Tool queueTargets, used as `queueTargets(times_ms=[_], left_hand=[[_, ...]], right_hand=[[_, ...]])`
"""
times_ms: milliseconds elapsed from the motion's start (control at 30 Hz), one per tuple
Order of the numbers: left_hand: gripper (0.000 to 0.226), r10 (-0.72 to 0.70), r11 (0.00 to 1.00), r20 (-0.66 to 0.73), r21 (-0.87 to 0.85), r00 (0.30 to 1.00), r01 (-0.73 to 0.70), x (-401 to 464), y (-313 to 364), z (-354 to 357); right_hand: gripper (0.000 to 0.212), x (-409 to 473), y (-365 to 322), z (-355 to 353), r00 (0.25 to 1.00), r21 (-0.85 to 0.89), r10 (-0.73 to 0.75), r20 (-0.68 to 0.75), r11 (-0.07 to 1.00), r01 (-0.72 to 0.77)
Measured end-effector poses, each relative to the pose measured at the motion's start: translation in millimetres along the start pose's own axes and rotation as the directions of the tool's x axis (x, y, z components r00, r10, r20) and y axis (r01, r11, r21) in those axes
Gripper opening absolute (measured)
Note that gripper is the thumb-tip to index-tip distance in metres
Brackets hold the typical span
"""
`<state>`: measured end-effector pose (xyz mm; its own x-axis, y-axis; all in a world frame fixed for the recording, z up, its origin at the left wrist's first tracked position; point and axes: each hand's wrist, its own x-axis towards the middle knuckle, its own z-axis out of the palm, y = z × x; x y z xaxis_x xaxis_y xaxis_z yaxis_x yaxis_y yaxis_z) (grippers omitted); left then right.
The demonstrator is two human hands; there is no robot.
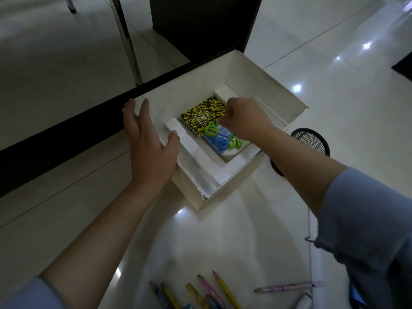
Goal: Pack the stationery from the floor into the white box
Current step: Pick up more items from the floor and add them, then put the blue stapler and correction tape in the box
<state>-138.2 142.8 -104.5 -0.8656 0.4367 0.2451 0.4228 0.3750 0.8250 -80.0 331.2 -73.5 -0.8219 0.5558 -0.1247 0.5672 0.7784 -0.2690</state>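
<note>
The white box stands open on the tiled floor. Inside lie a yellow-and-black speckled notebook and several blue and green sharpeners. My left hand rests open on the box's left rim, thumb inside the wall. My right hand is down inside the box above the sharpeners, fingers curled shut; whether it holds anything is hidden. Several pencils lie on the floor near me, and a pink pen lies to their right.
A black mesh cup lies behind my right forearm, right of the box. A dark cabinet and a chrome leg stand beyond the box. A black strip crosses the floor at left.
</note>
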Motion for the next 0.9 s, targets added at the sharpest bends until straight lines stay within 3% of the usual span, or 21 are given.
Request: queueTargets(times_ms=[133, 233, 300, 433, 600, 767, 833, 900], left_hand=[[0.069, 0.042, 0.991, 0.023, 0.127, 0.999, -0.045, 1.6, -1.3, -5.6], [0.053, 0.225, 0.926, 0.022, 0.305, 0.974, -0.221, 4.3, 7.6, -10.6], [0.042, 0.303, 0.911, 0.060, 0.273, 0.951, -0.308, 4.6, 28.3, -7.3], [0.039, 0.381, 0.902, 0.224, 0.122, 0.897, -0.413, -5.3, 80.9, 26.7], [0.047, 0.453, 0.815, 0.439, 0.149, 0.776, -0.560, -17.2, 97.1, 71.5], [0.039, 0.427, 0.803, 0.490, 0.180, 0.760, -0.568, -22.5, 87.9, 81.9], [0.027, 0.457, 0.783, 0.493, 0.173, 0.741, -0.598, -23.3, 89.1, 81.5], [0.019, 0.502, 0.752, 0.485, 0.165, 0.716, -0.639, -26.1, 91.3, 80.1]], right_hand=[[0.010, -47.4, 8.4, -22.2, 0.948, 0.282, 0.038, -0.315, 0.958, 0.055], [0.008, -101.8, 22.6, -30.6, 0.883, 0.425, 0.114, -0.455, 0.899, 0.102], [0.008, -138.9, 36.9, -24.7, 0.845, 0.505, 0.223, -0.486, 0.861, 0.064], [0.015, -212.2, 73.1, 5.4, 0.782, 0.615, 0.455, -0.426, 0.780, -0.119], [0.012, -295.0, 120.6, 38.6, 0.659, 0.648, 0.663, -0.355, 0.683, -0.337], [0.004, -339.8, 162.3, 57.3, 0.517, 0.612, 0.808, -0.283, 0.567, -0.551], [0.013, -344.3, 171.2, 64.2, 0.484, 0.586, 0.849, -0.214, 0.508, -0.632], [0.027, -342.2, 175.9, 71.5, 0.497, 0.505, 0.851, -0.168, 0.507, -0.698]])
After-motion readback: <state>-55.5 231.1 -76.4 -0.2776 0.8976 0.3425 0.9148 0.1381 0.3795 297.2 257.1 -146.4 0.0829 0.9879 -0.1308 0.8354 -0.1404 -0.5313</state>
